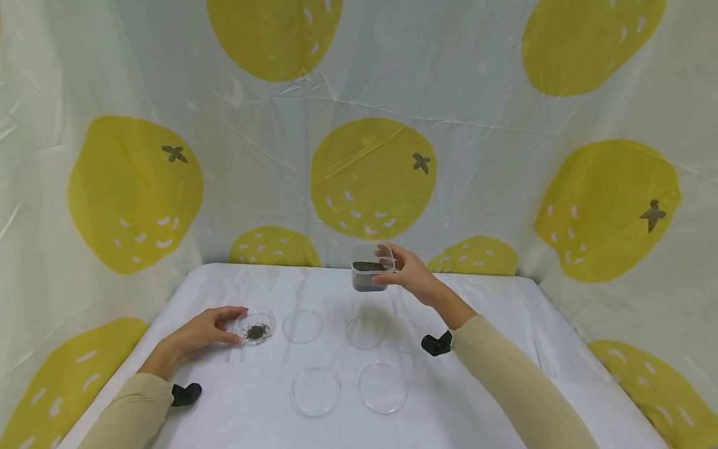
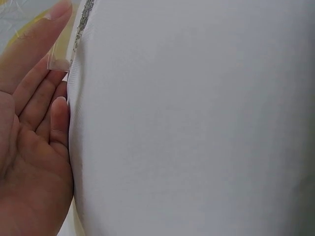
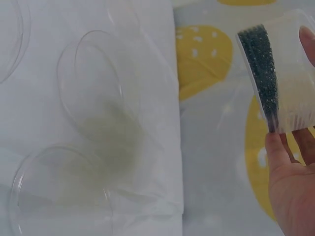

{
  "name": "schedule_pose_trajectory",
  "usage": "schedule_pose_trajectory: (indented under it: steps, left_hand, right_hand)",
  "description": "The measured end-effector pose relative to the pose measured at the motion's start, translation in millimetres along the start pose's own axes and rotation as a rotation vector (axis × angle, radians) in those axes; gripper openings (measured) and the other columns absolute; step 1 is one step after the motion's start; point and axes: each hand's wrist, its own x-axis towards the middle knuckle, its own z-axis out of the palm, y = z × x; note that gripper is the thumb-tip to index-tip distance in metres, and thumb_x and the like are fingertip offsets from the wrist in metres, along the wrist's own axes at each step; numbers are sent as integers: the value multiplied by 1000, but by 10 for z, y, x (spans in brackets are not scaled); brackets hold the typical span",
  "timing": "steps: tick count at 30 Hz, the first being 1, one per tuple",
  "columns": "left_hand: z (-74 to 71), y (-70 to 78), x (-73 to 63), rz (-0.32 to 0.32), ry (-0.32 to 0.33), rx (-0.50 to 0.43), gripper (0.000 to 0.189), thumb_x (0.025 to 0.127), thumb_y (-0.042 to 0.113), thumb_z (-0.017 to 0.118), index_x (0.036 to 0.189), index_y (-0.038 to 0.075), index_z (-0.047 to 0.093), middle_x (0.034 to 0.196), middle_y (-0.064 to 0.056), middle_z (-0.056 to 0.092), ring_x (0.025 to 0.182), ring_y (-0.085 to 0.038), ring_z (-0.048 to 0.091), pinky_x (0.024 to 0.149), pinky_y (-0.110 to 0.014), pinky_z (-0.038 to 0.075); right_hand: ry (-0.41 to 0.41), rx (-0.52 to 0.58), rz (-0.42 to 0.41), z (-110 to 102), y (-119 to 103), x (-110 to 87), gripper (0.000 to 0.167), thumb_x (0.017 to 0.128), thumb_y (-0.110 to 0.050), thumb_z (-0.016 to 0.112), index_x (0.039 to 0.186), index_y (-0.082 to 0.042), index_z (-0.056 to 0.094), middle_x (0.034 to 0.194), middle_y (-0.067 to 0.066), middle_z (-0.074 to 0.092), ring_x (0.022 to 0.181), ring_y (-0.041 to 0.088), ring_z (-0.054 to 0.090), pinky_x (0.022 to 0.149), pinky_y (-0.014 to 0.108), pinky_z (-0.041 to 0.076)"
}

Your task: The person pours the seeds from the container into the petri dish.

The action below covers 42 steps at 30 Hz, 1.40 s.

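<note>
My left hand (image 1: pixel 202 330) holds a small clear petri dish (image 1: pixel 270 319) at the table's left by its edge, thumb and fingers on either side. A small heap of dark green flakes (image 1: pixel 256 332) lies in the dish. In the left wrist view only a clear corner of the dish (image 2: pixel 58 63) shows by the fingers. My right hand (image 1: pixel 415 277) grips a clear square plastic container (image 1: pixel 366 252) above the table's back edge. Dark granules (image 3: pixel 261 69) fill part of that container; they look slanted in the right wrist view.
Several clear round dishes or lids lie on the white-covered table (image 1: pixel 235 399): one dish (image 1: pixel 303 327) beside the held one, another (image 1: pixel 364 332) under the container, and two nearer, a left one (image 1: pixel 316 391) and a right one (image 1: pixel 383 388). A lemon-print curtain (image 1: pixel 477 181) hangs behind.
</note>
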Motion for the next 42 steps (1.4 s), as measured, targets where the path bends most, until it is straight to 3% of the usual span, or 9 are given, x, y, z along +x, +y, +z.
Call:
schedule_pose_trajectory:
  steps: [7,9,14,17,21,29,32,37,42]
  left_hand:
    - [15,-11,-20,-5,-3,-14,76,81,19,90,145,-2,56,149,-23,52,136,-42,41,110,-57,34]
    - [13,-18,-25,0,-2,-6,75,81,19,90,145,-2,56,149,-23,52,135,-41,41,109,-54,35]
    - [-11,-29,-27,15,-2,6,74,81,19,90,145,-1,57,148,-22,53,132,-37,44,100,-27,41]
    - [-23,-20,-25,17,-8,-1,75,81,20,90,145,-1,57,149,-21,53,133,-37,43,97,-22,40]
    - [-23,-6,-10,25,-10,5,74,82,19,89,145,-2,56,149,-22,53,132,-36,44,98,-23,41]
    - [-25,2,7,4,-9,-4,75,81,20,90,146,1,57,150,-20,52,129,-33,44,98,-24,40]
    - [-25,-1,8,5,-8,-3,75,82,20,90,146,0,57,150,-20,52,132,-35,43,102,-31,40]
    - [-8,-1,7,0,-7,-11,75,81,18,90,146,0,56,150,-21,52,135,-39,40,109,-53,35]
    - [-1,5,7,1,-9,-12,75,82,18,90,146,0,56,150,-21,52,132,-38,42,108,-56,35]
  right_hand:
    - [-2,1,5,-79,30,-69,89,87,-8,85,161,-10,36,156,13,44,145,34,39,105,49,47]
    - [-3,-15,5,-111,29,-100,88,87,-9,85,160,-10,36,156,14,43,145,35,39,104,48,48]
    - [-11,-38,18,-224,22,-189,84,89,-8,83,159,-10,37,158,16,40,145,36,37,107,52,45]
    - [-11,-25,23,-308,35,-244,85,89,-7,82,160,-8,35,159,17,38,147,38,33,110,55,40]
    - [6,-20,23,-419,73,-315,85,89,-7,82,160,-8,34,159,18,37,149,38,30,110,54,39]
    - [-7,-38,28,-608,136,-444,81,89,-4,81,157,-5,36,159,18,37,150,40,28,100,39,47]
    - [-3,-45,23,-677,145,-504,81,89,-4,80,157,-5,36,159,17,36,150,41,26,100,36,47]
    - [9,-69,23,-809,173,-645,83,90,-6,80,158,-6,34,161,19,34,151,39,25,98,27,47]
    - [25,-74,19,-984,235,-809,84,91,-3,78,160,-1,29,160,22,32,150,42,23,96,21,46]
